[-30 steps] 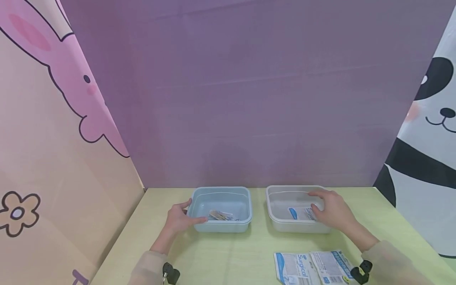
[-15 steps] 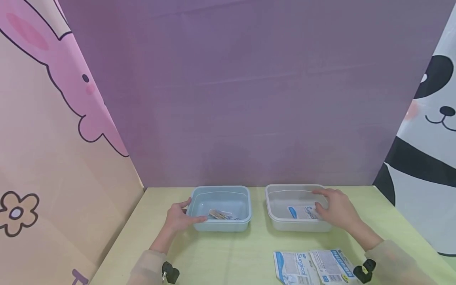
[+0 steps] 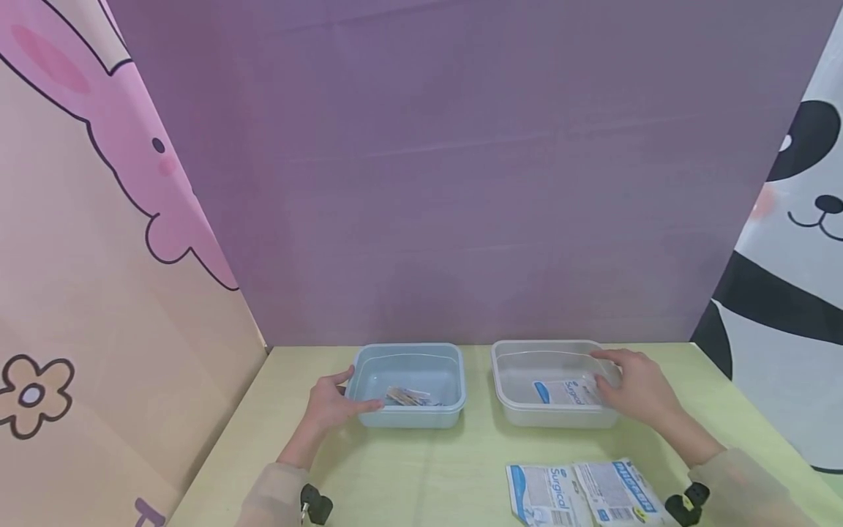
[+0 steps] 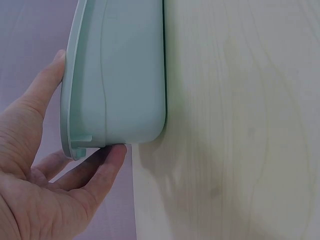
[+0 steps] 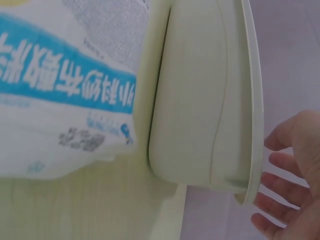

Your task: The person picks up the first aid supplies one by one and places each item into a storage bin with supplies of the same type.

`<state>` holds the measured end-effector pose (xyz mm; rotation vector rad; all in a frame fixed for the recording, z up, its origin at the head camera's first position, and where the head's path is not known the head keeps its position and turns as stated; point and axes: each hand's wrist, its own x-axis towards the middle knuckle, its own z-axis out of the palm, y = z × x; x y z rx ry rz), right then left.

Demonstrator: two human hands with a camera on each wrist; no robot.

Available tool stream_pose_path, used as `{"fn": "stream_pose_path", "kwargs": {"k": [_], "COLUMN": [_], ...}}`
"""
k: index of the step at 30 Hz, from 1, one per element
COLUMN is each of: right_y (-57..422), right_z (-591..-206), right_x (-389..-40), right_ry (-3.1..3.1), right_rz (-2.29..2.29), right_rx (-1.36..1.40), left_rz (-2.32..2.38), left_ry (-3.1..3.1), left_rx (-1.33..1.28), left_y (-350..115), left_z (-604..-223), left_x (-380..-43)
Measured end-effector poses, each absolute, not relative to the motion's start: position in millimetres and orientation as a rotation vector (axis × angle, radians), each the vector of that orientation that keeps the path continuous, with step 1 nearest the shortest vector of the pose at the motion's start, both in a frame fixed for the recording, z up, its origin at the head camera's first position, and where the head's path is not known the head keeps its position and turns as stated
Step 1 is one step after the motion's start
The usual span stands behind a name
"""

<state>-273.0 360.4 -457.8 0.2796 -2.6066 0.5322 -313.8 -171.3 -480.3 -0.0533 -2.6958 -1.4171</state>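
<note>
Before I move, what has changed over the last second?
The right grip has shifted rightward, from over the packet inside the white box toward that box's right end. Nothing was visibly picked up.

The left grip stays on the blue box; boxes and packets in front haven't visibly moved.

A blue box (image 3: pixel 411 419) and a white box (image 3: pixel 556 418) make two boxes; one inner pack (image 3: pixel 568 393) shows in the white box, and a left pack (image 3: pixel 548 494) and a right pack (image 3: pixel 620 492) lie on the single table (image 3: pixel 421 468), three packs altogether; the blue box holds at least one bag (image 3: pixel 408 397), its contents too small to count; there are two hands, a left hand (image 3: pixel 332 401) and a right hand (image 3: pixel 635 386), two sleeves (image 3: pixel 273 494) and two black clips (image 3: pixel 319 506); one backdrop (image 3: pixel 428 183) stands behind; one rabbit (image 3: pixel 132 146), one flower (image 3: pixel 49 380) and one panda (image 3: pixel 800 289) are drawn at the sides.
</note>
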Motion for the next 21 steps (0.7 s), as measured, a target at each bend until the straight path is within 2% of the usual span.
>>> {"fn": "stream_pose_path", "kwargs": {"k": [21], "right_y": [381.0], "right_z": [-480.6], "right_x": [-259.0], "right_ry": [-2.724], "right_rz": [0.706], "right_rx": [0.15], "left_rz": [-1.402], "left_ry": [-2.711], "left_rx": [-0.033], "left_y": [-170.5], "left_z": [-478.8], "left_x": [-312.6]}}
